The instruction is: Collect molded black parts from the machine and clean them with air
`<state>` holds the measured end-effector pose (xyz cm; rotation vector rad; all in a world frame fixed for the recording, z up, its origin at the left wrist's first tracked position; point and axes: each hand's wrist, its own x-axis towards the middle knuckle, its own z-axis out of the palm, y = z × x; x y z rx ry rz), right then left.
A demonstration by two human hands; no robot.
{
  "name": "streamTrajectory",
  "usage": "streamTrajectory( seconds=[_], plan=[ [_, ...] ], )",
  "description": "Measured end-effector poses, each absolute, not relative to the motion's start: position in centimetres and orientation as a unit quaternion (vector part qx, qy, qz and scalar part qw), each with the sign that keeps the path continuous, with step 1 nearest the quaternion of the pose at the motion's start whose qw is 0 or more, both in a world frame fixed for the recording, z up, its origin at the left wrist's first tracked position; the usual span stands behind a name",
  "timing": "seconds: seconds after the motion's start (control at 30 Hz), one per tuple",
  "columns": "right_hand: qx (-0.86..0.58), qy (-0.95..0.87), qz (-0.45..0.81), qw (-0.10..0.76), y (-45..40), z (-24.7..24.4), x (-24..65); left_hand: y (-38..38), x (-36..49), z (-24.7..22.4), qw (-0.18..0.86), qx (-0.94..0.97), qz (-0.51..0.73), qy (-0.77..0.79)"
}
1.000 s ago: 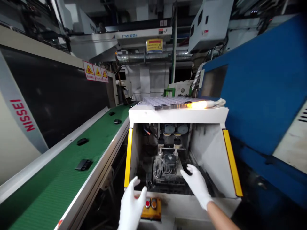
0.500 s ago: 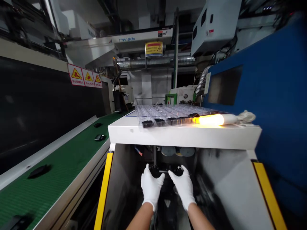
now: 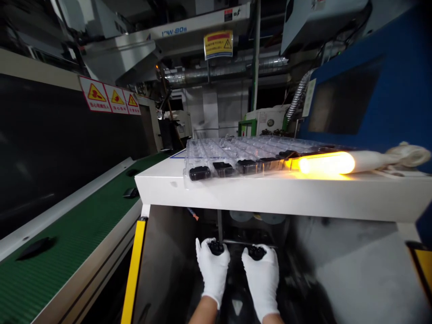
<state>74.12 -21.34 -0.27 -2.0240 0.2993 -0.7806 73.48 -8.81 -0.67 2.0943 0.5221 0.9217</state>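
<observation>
My left hand [image 3: 213,267], in a white glove, is closed around a small black plastic part [image 3: 216,247]. My right hand [image 3: 261,274], gloved the same way, grips another black plastic part [image 3: 256,252]. Both hands are side by side, below the front edge of a white table [image 3: 270,195], in a dark recess between grey side panels. On the table above them lies a clear plastic tray [image 3: 229,148], with several black parts [image 3: 200,173] in its front pockets. The exact shape of the held parts is partly hidden by my fingers.
A glowing lamp [image 3: 327,163] with a white handle lies along the tray's right front. To the left runs a green conveyor belt [image 3: 77,229] carrying several black parts [image 3: 35,247]. Yellow-edged posts [image 3: 134,270] flank the recess. A blue machine [image 3: 398,103] stands at right.
Both hands have closed on black parts; before, their fingers were spread around them. The hands are slightly farther apart. My view has come closer to the table and tray.
</observation>
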Motion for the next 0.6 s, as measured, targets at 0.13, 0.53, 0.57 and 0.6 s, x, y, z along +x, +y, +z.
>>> streamTrajectory(
  seconds=[0.13, 0.53, 0.57, 0.6],
  plan=[
    [-0.843, 0.061, -0.361, 0.394, -21.7, -0.29, 74.3, -8.8, 73.48, -0.49, 0.36, 0.839, 0.367, 0.179],
    [-0.828, 0.098, -0.335, 0.44, -21.74, -0.26, 74.06, -9.23, 73.33, -0.08, 0.373, 0.828, 0.363, 0.207],
    [-0.823, 0.113, -0.327, 0.452, -21.75, -0.19, 74.05, -9.28, 73.25, 0.06, 0.376, 0.824, 0.366, 0.213],
    [-0.822, 0.116, -0.324, 0.455, -21.77, -0.2, 74.02, -9.35, 73.14, 0.25, 0.373, 0.825, 0.37, 0.21]
  ],
)
